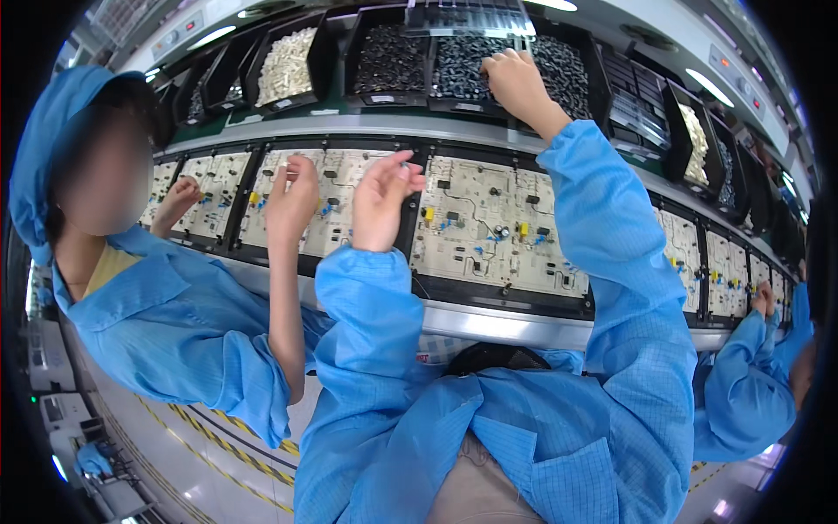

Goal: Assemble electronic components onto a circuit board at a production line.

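Observation:
My right hand (pixel 517 80) reaches over a black bin of small dark components (pixel 458 72). Its fingers are bent together at the fingertips; whatever is between them is too small to name. My left hand (pixel 382 199) is raised palm up over the black frame between two circuit boards, fingers curled toward the thumb around something tiny that I cannot make out. Just right of it lies a pale circuit board (pixel 476 223) carrying yellow, blue and black components. Another pale circuit board (pixel 340 234) sits to its left, partly behind my left hand.
At left, a co-worker in blue (pixel 175 323) holds both hands over neighbouring boards. Further people work at far right. Bins of white parts (pixel 286 70) and dark parts (pixel 390 61) line the back. A clear plastic tray (pixel 471 19) sits above the bins. A metal rail (pixel 497 325) edges the line.

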Available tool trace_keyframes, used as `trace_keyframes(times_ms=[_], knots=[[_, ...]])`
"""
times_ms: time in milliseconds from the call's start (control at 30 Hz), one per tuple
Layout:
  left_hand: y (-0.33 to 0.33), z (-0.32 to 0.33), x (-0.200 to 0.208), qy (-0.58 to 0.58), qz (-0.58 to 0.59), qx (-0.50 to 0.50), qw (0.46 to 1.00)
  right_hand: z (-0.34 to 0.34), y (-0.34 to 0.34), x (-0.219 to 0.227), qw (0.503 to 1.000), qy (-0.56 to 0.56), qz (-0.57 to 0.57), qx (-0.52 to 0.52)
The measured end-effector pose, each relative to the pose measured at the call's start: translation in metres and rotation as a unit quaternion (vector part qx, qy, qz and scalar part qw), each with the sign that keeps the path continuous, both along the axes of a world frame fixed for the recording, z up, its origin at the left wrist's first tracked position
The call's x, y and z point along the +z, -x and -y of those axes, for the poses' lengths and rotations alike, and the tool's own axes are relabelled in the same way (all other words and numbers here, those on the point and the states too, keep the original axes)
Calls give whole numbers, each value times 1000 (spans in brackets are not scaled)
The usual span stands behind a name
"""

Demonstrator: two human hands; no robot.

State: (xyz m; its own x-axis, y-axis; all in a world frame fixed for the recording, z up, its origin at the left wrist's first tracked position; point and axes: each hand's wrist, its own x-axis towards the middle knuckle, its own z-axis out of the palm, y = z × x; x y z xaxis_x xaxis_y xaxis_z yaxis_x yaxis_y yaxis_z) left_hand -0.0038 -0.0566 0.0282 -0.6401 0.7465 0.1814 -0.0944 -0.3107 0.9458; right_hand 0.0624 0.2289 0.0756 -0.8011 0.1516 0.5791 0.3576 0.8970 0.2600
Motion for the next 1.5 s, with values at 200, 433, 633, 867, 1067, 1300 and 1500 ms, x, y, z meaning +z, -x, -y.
trace_keyframes(times_ms=[200, 433, 633, 867, 1067, 1300, 1500], knots=[[-18, 12, -9, 8, 21, -7, 1000, -11, 14, -2, 999, -16, -47, -11], [-36, 49, -21, 41, 7, 63, 997, 47, 91, 5, 979, 19, 2, 205], [-49, 74, -23, 87, 29, 77, 993, 44, 156, -13, 972, 8, 231, 46], [-53, 73, -32, 136, -28, 88, 986, 39, 139, -26, 987, -44, 48, 145], [-62, 71, -35, 139, -4, 86, 986, 26, 113, 1, 965, 91, 53, 239], [-89, 52, -31, 132, -46, 36, 990, 80, -33, 70, 869, 456, 74, 177], [-105, 30, -35, 105, -30, -7, 994, 79, -132, 7, 828, 544, 96, 90]])
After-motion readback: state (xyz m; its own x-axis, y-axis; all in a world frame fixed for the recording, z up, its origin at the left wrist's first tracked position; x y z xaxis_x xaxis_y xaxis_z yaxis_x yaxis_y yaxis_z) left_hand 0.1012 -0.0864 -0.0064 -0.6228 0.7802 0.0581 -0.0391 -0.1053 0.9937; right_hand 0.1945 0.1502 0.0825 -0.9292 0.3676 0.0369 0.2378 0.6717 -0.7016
